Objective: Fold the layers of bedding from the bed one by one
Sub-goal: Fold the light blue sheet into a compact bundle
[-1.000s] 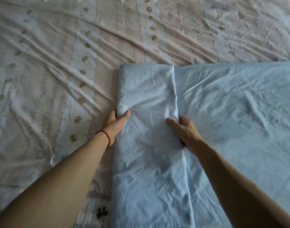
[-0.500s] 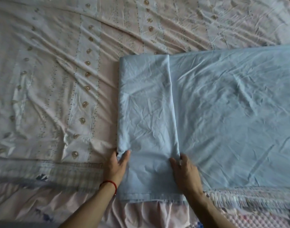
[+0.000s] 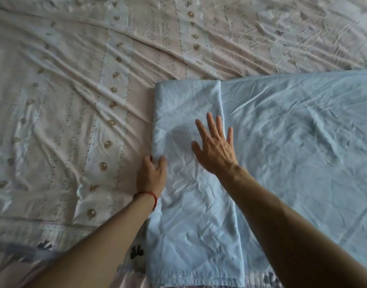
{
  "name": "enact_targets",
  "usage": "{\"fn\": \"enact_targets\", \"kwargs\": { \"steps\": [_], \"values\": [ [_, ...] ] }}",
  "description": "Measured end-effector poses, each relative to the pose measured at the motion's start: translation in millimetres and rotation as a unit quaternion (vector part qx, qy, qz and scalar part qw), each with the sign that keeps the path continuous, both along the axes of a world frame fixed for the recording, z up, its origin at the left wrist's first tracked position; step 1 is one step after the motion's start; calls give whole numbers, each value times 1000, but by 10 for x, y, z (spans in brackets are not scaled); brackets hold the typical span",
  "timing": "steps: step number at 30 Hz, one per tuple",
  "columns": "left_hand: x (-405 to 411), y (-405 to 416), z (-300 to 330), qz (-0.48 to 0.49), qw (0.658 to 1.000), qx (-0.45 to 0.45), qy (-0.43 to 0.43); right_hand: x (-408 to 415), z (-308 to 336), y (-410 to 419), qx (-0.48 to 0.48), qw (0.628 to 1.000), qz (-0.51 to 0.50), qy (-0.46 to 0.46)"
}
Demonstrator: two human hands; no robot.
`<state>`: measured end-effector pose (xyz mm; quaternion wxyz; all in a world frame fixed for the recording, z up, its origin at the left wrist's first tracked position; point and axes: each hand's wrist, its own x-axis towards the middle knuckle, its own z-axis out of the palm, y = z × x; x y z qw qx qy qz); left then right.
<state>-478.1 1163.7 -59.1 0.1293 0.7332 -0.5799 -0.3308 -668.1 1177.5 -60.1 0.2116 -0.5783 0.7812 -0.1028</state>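
Left hand (image 3: 151, 175) pinches the left fold edge of the pale blue cotton sheet (image 3: 292, 142), right hand (image 3: 215, 146) flat, fingers splayed, holding nothing; risk: folded strip skews if the pinch drags it sideways.

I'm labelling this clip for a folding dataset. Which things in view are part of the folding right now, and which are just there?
In the job:
- blue sheet, its left end folded over into a strip
- left hand, at the strip's left edge
- right hand, flat on the strip

Just there:
- patterned bedsheet underneath
- red wrist string

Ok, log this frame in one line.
fold blue sheet | left hand grips folded edge | right hand flat, fingers spread, on folded strip | patterned sheet beneath
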Motion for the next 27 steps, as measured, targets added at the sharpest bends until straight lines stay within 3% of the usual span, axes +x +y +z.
{"fn": "enact_targets", "kwargs": {
  "steps": [2, 4, 7, 10, 15, 27],
  "values": [
    [-221, -420, -73, -86, 992, -89, -32, -92, -40, -336, -2, 999, 18, 29],
    [-439, -866, -147, -240, 948, -173, -115, -195, -127, -657, -4, 999, 12, 45],
    [-797, -1508, -269, -380, 885, -170, -209, -441, -337, -1049, 17, 999, 0, 44],
    [-963, -1907, -636, -384, 880, -104, -261, -617, -667, -1183, 17, 999, 1, 41],
    [-900, -1819, -1031, -356, 869, -220, -265, -594, -942, -1139, -46, 995, -12, 87],
    [-914, -1831, -1005, -358, 867, -213, -274, -633, -1054, -1233, -53, 994, -15, 92]
  ]
}}
